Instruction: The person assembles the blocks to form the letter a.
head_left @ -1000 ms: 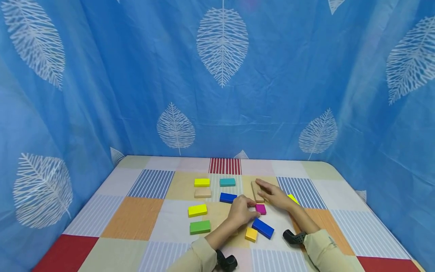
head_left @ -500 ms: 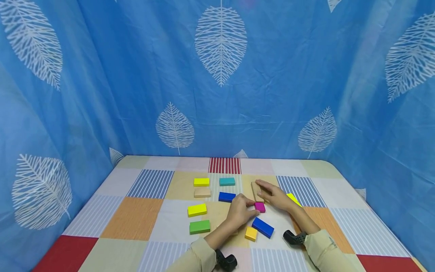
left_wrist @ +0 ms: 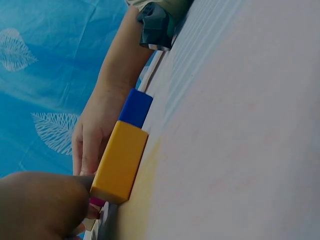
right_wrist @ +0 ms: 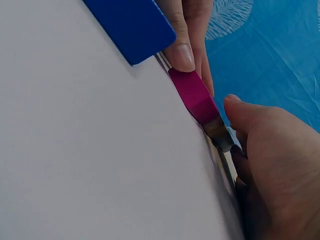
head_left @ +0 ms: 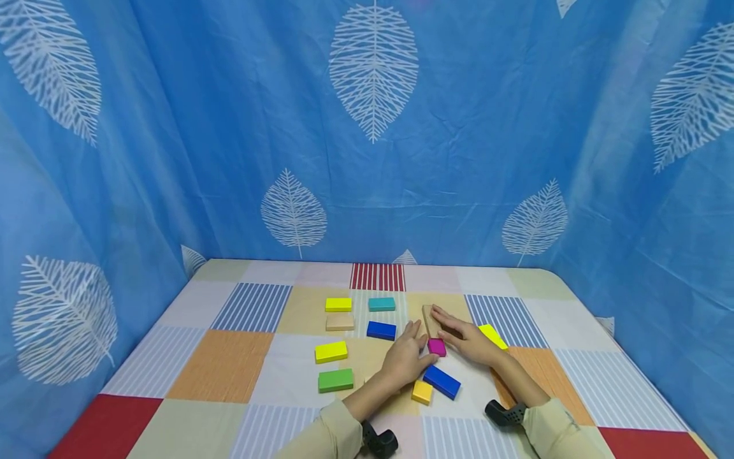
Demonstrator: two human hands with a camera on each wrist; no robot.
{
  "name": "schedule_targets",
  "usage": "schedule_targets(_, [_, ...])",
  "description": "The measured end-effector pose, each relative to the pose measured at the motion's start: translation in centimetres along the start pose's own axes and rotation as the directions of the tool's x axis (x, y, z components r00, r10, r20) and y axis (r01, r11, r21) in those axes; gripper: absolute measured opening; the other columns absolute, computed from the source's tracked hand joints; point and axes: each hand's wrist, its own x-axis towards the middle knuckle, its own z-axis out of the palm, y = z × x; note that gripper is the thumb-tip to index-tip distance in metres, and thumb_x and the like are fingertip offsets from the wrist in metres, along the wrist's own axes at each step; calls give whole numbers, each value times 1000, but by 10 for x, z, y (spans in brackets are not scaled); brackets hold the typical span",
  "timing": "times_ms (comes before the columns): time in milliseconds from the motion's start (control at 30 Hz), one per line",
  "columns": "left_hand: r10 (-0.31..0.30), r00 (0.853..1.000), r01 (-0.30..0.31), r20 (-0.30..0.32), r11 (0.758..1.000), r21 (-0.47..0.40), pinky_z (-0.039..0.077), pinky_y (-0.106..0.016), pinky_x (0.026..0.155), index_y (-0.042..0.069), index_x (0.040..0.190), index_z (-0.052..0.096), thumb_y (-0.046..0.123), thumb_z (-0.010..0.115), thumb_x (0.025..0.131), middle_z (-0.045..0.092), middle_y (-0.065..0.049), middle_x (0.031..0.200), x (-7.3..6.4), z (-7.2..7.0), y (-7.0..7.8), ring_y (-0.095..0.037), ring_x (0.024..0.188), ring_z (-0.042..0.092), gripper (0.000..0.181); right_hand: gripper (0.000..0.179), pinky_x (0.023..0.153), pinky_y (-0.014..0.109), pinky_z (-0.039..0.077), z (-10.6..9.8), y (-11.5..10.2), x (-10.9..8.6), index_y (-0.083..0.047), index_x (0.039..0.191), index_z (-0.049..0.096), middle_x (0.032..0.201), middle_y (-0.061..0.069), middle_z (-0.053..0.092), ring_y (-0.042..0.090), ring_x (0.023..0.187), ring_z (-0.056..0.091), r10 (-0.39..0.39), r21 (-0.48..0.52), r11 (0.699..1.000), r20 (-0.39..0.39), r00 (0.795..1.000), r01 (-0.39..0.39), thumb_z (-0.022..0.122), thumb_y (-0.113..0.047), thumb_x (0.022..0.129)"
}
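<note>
A magenta block lies against the near end of a long plain wooden block. My left hand is at their left, its thumb tip touching the magenta block and its fingers reaching along the wooden block's left side. From the right, my right hand rests its fingers along the wooden block; its thumb is by the magenta block, raised in the right wrist view. Close in front of the hands lie a blue block and an orange block. The left fingertips are hidden in the left wrist view.
To the left lie two yellow blocks, a green block, a wooden block, a teal block and a blue block. Another yellow block is beside the right forearm. A blue curtain stands behind the table.
The magenta block has shifted away from me, up to the wooden block's end. My left fingers have straightened and moved forward off its side. The right thumb has come down nearer the magenta block.
</note>
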Motion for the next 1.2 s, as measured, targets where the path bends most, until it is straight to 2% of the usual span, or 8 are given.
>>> schedule_targets(167, [46,998,-51,42,990,132,32,-35,104,4,125,58,39,56,91,39,-12,142,-1,0,2,-27,131,33,49,49,104,54,18,1,-1,-3,-4,140,39,147,13,30,36,132,28,-34,-39,999,33,999,35,52,-18,94])
schedule_targets(367, [43,997,-54,64,982,182,31,-35,105,6,129,55,38,51,94,37,-11,144,-2,-2,5,-25,131,33,47,54,107,53,14,-1,-3,-3,-8,143,33,149,9,25,31,133,26,-13,-105,994,69,998,21,49,-30,96])
schedule_targets(600, [39,998,-44,47,991,123,31,-35,105,5,127,56,37,54,92,41,-11,141,2,-4,1,-25,129,37,47,46,105,50,22,-2,3,9,-10,141,38,148,8,28,30,134,24,62,38,997,1,998,-62,41,-28,99])
schedule_targets(667, [32,999,-36,41,994,99,32,-35,104,6,126,57,36,55,92,43,-11,139,2,-4,0,-25,128,38,46,45,105,49,24,-1,7,14,-8,141,38,148,11,28,31,134,24,57,60,997,-13,998,-56,42,-25,99])
schedule_targets(967, [32,999,-33,21,998,60,38,-36,100,6,123,60,35,58,90,49,-10,134,0,-1,-1,-25,125,43,44,45,102,56,25,3,11,20,-3,138,41,142,22,34,39,131,27,32,22,999,-24,999,-31,49,-19,97])
schedule_targets(1200, [24,1000,-25,16,999,35,39,-39,99,6,122,61,35,60,89,50,-11,134,1,-1,0,-27,124,43,44,47,101,58,27,4,12,17,-6,136,45,140,19,37,40,129,31,62,9,998,-48,997,-62,52,-26,95])
